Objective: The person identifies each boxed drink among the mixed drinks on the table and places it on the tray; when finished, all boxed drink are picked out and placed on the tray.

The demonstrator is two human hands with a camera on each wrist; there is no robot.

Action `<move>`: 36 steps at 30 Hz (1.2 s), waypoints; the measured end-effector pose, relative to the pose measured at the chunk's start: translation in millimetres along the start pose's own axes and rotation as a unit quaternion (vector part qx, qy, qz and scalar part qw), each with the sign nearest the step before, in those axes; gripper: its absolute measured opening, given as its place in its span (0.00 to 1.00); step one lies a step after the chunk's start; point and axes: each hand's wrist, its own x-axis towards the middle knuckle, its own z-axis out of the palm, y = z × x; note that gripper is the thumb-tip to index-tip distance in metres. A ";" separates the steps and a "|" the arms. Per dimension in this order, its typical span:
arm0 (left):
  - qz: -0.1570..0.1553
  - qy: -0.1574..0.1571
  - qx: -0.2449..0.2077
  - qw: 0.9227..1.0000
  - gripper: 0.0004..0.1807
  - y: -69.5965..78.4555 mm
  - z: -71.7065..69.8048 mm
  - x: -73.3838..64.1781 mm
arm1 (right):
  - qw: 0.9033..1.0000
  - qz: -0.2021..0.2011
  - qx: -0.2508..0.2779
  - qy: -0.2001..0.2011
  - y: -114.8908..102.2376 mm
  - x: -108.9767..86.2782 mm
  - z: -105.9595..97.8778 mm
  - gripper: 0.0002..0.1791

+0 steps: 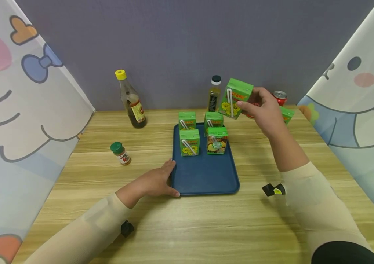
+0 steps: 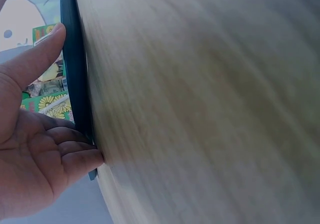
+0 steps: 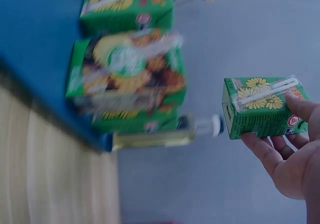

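Note:
Raised above the back right of the table, a green drink carton (image 1: 234, 97) with a white straw on its side is pinched between the thumb and fingers of my right hand (image 1: 267, 113). The right wrist view shows the thumb on the straw side and the fingers beneath. My left hand (image 1: 155, 182) touches the left edge of a dark blue tray (image 1: 206, 176), fingers extended along its side and thumb by the near corner. Several green cartons stand upright in the tray's far half, among them one with a flower print (image 1: 189, 145) and one with a fruit-like picture (image 1: 217, 141).
A yellow-capped bottle of dark sauce (image 1: 134, 106) and a green-lidded spice jar (image 1: 120, 154) stand left of the tray. Behind the tray is a dark-capped bottle (image 1: 214, 95). A red can (image 1: 280, 96) and another green carton (image 1: 286, 114) are partly hidden by my right hand.

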 end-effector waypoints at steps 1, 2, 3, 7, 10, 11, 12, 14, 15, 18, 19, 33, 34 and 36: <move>0.000 0.000 -0.001 1.000 0.63 -0.1 0.1 0.0 | 1.000 -0.006 0.006 -0.011 -5.0 -3.2 2.9 0.21; 0.001 0.000 -0.002 1.000 0.63 -0.2 0.2 0.0 | 1.000 -0.012 0.011 -0.021 -9.5 -6.5 5.7 0.21; 0.001 0.001 -0.003 1.000 0.63 -0.5 0.3 0.1 | 0.999 -0.016 0.017 -0.032 -13.8 -9.9 8.9 0.22; 0.001 0.003 -0.005 1.000 0.63 -1.6 0.6 0.8 | 0.997 -0.037 -0.002 -0.071 -24.6 -23.8 20.6 0.24; 0.000 0.004 -0.005 1.000 0.63 -1.6 0.3 0.8 | 0.994 -0.045 -0.033 -0.098 -26.8 -33.1 29.8 0.25; 0.000 0.004 -0.005 1.000 0.63 -1.5 0.1 0.7 | 0.992 -0.046 -0.046 -0.108 -26.2 -36.0 33.1 0.25; 0.001 0.005 -0.005 1.000 0.63 -1.5 0.0 0.4 | 0.991 -0.047 -0.055 -0.117 -25.4 -38.8 36.6 0.25; 0.003 0.005 -0.005 1.000 0.62 -0.9 -0.3 -0.4 | 0.987 -0.042 -0.061 -0.142 -21.9 -43.7 43.6 0.25; 0.004 0.006 -0.004 1.000 0.62 -0.7 -0.5 -0.8 | 0.985 -0.041 -0.063 -0.155 -19.4 -46.3 47.0 0.25; 0.008 0.007 -0.004 1.000 0.62 -0.6 -0.7 -1.5 | 0.979 -0.039 -0.058 -0.193 -10.1 -53.8 56.6 0.23; 0.008 0.007 -0.004 1.000 0.62 -0.3 -0.9 -1.8 | 0.977 -0.039 -0.058 -0.203 -6.9 -56.5 59.6 0.23; 0.010 0.012 -0.003 1.000 0.63 -1.3 0.1 0.4 | 0.952 -0.020 -0.043 -0.303 30.4 -86.7 91.1 0.20; 0.010 0.012 -0.003 1.000 0.63 -1.7 0.3 0.7 | 0.950 -0.018 -0.047 -0.307 32.0 -88.0 92.6 0.20; 0.011 0.012 -0.005 1.000 0.63 -1.8 0.5 0.9 | 0.947 -0.015 -0.059 -0.315 35.4 -90.4 95.2 0.21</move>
